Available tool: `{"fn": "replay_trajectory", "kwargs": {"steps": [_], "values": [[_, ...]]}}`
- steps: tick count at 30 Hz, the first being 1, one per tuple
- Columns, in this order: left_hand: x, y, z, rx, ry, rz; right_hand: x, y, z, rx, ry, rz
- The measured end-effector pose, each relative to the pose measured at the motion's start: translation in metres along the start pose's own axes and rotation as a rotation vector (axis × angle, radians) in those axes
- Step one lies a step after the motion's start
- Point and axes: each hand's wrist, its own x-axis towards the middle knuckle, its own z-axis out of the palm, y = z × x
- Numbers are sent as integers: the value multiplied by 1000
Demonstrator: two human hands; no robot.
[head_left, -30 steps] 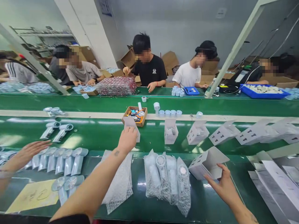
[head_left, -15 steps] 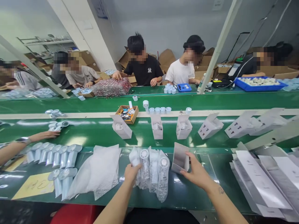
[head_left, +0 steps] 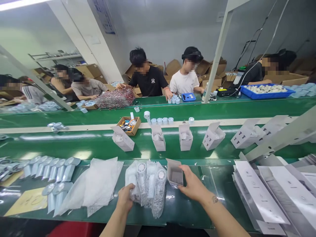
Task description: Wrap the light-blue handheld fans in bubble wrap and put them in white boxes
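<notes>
My left hand [head_left: 125, 199] is closed on the near end of a bubble-wrapped fan [head_left: 132, 182], the leftmost of several wrapped fans [head_left: 153, 186] lying on the green bench. My right hand [head_left: 191, 186] grips an open white carton [head_left: 174, 172], held just right of the wrapped fans with its mouth facing me. A pile of empty bubble bags [head_left: 95, 186] lies to the left of my left hand.
Several open white cartons [head_left: 158, 138] stand in a row on the green conveyor [head_left: 74, 144]. Flat carton blanks [head_left: 269, 192] are stacked at the right. Unwrapped fans [head_left: 53, 168] lie at the left. A small brown box [head_left: 128, 125] and small cups [head_left: 160, 120] sit farther back. Several people work across the line.
My left hand let go of a carton on the conveyor, came back and closed on a wrapped fan. My right hand carried its carton left, toward the fans. A neighbour's hand at the left withdrew.
</notes>
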Motion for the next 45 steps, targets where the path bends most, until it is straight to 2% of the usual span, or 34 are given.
{"fn": "replay_trajectory", "kwargs": {"steps": [2,5,7,9,11,12,14,16,18,20,22,26,29,31,33,35,37,38,40,42,45], "values": [[-5,9,-13,-96,1,-19,1,-2,0,10,-29,-14],[-28,28,-48,-219,-21,98,3,-1,-2,5,-33,-25],[-54,45,-69,-235,-128,216,5,2,-2,-6,-27,-60],[-83,66,-76,-153,-320,314,7,5,-2,-9,-24,-120],[-108,85,-67,-4,-452,464,9,7,-2,4,-11,-175],[-118,94,-57,77,-455,579,9,7,-1,9,-6,-190],[-132,108,-34,209,-345,843,11,7,0,11,7,-180],[-141,122,-13,343,-219,1033,11,5,2,13,26,-153],[-151,138,3,591,-203,1087,11,5,2,18,56,-124],[-162,159,13,904,-306,1100,10,6,1,5,69,-98],[-170,182,21,1126,-426,1138,7,7,-1,-13,59,-73],[-169,218,31,1193,-490,1219,5,8,-4,10,43,6],[-155,221,34,1046,-448,1200,6,11,-7,41,31,25],[-145,210,31,855,-349,1151,8,16,-10,59,28,29],[-139,191,26,724,-301,1171,9,19,-14,64,21,31],[-138,173,20,772,-381,1286,10,18,-16,59,3,20],[-143,162,17,973,-498,1358,12,12,-14,55,-28,-18],[-146,160,18,1088,-528,1341,14,8,-11,55,-43,-42],[-154,163,21,1257,-493,1224,18,0,-4,57,-68,-87],[-160,170,26,1282,-436,1146,21,-3,1,62,-72,-111],[-163,170,30,1105,-520,1247,23,1,0,83,-58,-138]]}}
